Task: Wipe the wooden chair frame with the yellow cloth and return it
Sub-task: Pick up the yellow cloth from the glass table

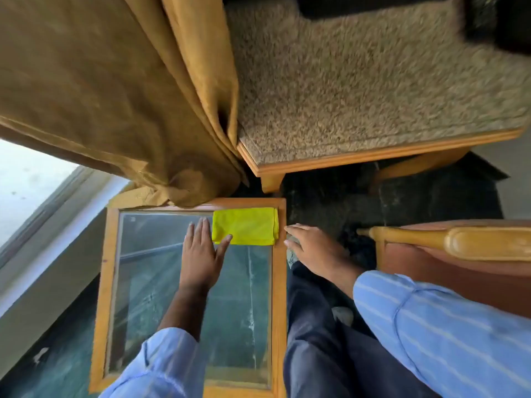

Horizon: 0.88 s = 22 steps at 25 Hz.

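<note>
Hands spread: left (201, 248) flat on glass table (280, 282), thumb touching folded yellow cloth (247, 225); right (313, 248) beside table edge.

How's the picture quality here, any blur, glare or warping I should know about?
Head view: the carpeted seat and brown curtain at the top are smeared by motion blur; the glass tabletop carries pale reflections and streaks; daylight washes out the left edge; wide-angle bending curves the table's wooden frame. The yellow cloth and both hands stay fairly sharp.
</note>
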Each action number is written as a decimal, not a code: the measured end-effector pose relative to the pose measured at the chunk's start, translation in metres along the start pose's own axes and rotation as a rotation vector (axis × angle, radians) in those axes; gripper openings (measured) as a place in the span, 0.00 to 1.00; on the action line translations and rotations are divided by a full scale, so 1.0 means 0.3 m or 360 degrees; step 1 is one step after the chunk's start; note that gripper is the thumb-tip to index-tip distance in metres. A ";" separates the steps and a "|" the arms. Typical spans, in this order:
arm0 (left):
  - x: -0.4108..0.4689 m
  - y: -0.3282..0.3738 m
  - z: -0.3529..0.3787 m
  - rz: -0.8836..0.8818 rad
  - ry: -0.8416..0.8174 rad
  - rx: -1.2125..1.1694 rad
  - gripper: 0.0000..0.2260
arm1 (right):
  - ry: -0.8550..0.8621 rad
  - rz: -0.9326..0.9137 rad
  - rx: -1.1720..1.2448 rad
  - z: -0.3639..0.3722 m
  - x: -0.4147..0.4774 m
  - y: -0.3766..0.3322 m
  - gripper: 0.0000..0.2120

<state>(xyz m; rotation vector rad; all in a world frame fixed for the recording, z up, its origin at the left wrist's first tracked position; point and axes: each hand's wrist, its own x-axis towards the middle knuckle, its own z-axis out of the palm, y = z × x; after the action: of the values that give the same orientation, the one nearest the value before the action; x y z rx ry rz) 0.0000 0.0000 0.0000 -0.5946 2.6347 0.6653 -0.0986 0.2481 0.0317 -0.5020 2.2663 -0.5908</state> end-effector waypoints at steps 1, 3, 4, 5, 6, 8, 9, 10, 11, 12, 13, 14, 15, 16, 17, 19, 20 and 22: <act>0.057 -0.037 0.073 -0.0086 0.0024 -0.0052 0.42 | 0.0028 -0.0018 -0.0001 0.054 0.065 0.050 0.20; 0.159 -0.097 0.180 -0.0281 0.0055 -0.0142 0.35 | 0.0050 -0.0044 -0.0038 0.127 0.186 0.113 0.20; 0.205 -0.115 0.225 -0.0351 0.0039 -0.0210 0.34 | 0.0038 -0.0071 -0.0067 0.150 0.247 0.127 0.21; 0.245 -0.132 0.284 -0.0391 0.0072 -0.0254 0.32 | 0.0063 -0.0115 -0.0098 0.186 0.319 0.143 0.23; 0.269 -0.132 0.318 -0.0430 0.0081 -0.0308 0.31 | 0.0082 -0.0146 -0.0129 0.213 0.378 0.149 0.25; 0.302 -0.140 0.381 -0.0483 0.0231 -0.0303 0.29 | 0.0060 -0.0130 -0.0165 0.253 0.474 0.155 0.29; 0.319 -0.148 0.401 -0.0541 0.0309 -0.0273 0.28 | 0.0027 -0.0100 -0.0217 0.273 0.512 0.155 0.30; 0.333 -0.153 0.410 -0.0630 0.0342 -0.0275 0.28 | 0.0008 -0.0070 -0.0271 0.291 0.538 0.153 0.29; 0.343 -0.159 0.414 -0.0721 0.0345 -0.0302 0.26 | 0.0015 -0.0041 -0.0324 0.309 0.551 0.152 0.25; 0.346 -0.163 0.408 -0.0815 0.0309 -0.0338 0.23 | 0.0039 -0.0012 -0.0321 0.314 0.552 0.145 0.21; 0.343 -0.159 0.400 -0.0868 0.0257 -0.0384 0.20 | 0.0063 0.0047 -0.0248 0.309 0.543 0.148 0.18; 0.329 -0.157 0.389 -0.0878 0.0230 -0.0465 0.18 | 0.0055 0.0126 -0.0107 0.296 0.530 0.149 0.18; 0.303 -0.144 0.376 -0.0831 0.0241 -0.0609 0.16 | 0.0048 0.0205 0.0077 0.274 0.505 0.156 0.17; 0.262 -0.125 0.357 -0.0801 0.0248 -0.0844 0.14 | 0.0038 0.0272 0.0278 0.248 0.475 0.159 0.16; 0.213 -0.096 0.329 -0.0793 0.0239 -0.1137 0.11 | 0.0065 0.0324 0.0497 0.220 0.436 0.161 0.14; 0.099 0.010 0.275 -0.0752 0.0119 -0.1547 0.09 | 0.0095 0.0397 0.0916 0.130 0.306 0.193 0.16; 0.049 0.078 0.249 -0.0722 0.0065 -0.1572 0.11 | 0.0129 0.0389 0.1111 0.079 0.234 0.208 0.17; -0.036 0.217 0.209 -0.0617 0.0040 -0.1584 0.17 | 0.0307 0.0354 0.1407 -0.028 0.086 0.253 0.19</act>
<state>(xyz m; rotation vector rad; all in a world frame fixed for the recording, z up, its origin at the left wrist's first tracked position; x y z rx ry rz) -0.0072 0.0877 -0.0233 -1.3133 1.9474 1.8143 -0.1351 0.2993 -0.0189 0.2504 1.9256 -1.4490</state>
